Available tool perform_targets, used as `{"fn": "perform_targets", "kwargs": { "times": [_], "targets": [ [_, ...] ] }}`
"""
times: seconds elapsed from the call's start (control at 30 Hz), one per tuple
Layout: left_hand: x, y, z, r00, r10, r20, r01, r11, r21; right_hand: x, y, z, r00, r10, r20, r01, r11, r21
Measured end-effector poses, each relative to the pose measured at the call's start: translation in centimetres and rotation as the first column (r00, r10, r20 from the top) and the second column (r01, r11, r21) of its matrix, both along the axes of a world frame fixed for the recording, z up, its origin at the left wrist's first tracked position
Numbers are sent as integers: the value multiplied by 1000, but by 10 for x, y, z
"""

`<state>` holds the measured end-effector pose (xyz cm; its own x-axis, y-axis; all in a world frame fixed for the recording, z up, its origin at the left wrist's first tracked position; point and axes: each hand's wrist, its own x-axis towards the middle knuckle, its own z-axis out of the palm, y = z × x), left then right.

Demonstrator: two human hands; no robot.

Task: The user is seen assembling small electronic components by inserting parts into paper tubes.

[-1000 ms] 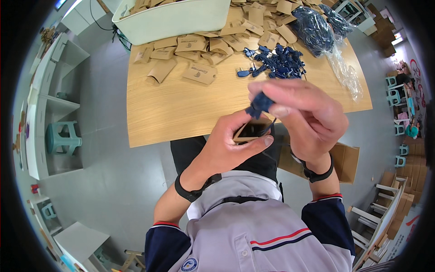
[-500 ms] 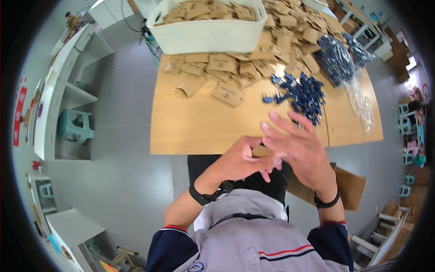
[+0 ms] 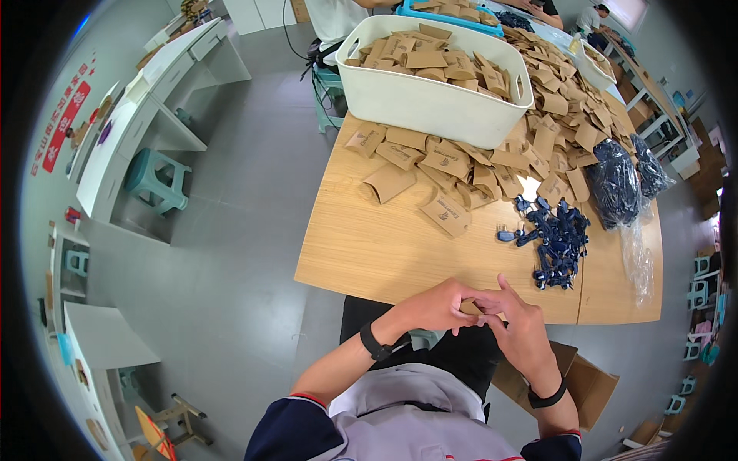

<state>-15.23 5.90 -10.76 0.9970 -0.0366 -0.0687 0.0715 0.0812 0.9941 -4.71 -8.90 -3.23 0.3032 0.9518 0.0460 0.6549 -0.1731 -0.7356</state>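
Note:
Just off the table's near edge, my left hand (image 3: 438,306) grips a small brown cardboard pillow box (image 3: 470,308), mostly hidden by the fingers. My right hand (image 3: 523,326) meets it from the other side, its fingers bent and closed at the box's end. Ahead and to the right, a pile of small dark blue items with metal parts (image 3: 560,242) lies on the table; one of them (image 3: 506,236) sits apart on its left. Several more brown pillow boxes (image 3: 446,213) lie beyond my hands.
A white plastic bin (image 3: 430,104) full of pillow boxes stands at the table's (image 3: 369,250) far side, with more boxes heaped to its right. Dark items in clear plastic bags (image 3: 615,184) lie at the right. An open cardboard carton (image 3: 584,384) is below the table's near edge.
The view has tilted up and turned, showing more of the table's far side. My right hand, with fingers spread half a second ago, has closed in on the pillow box held in my left.

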Motion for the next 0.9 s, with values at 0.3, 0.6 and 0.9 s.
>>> {"fn": "perform_targets", "kwargs": {
  "times": [0.3, 0.6, 0.9],
  "targets": [
    [1, -26, 12, 926, 376, 36, -240, 661, -711, 1, -19, -3, 972, -198, -128, 231, 910, 343],
    [6, -32, 80, 938, 342, 51, -229, 727, -648, -25, -15, 0, 963, -253, -98, 265, 805, 531],
    [-3, -74, 80, 372, 568, 734, -876, 477, 75, -36, -17, 18, 884, -146, -444, 435, 604, 667]
  ]
}}
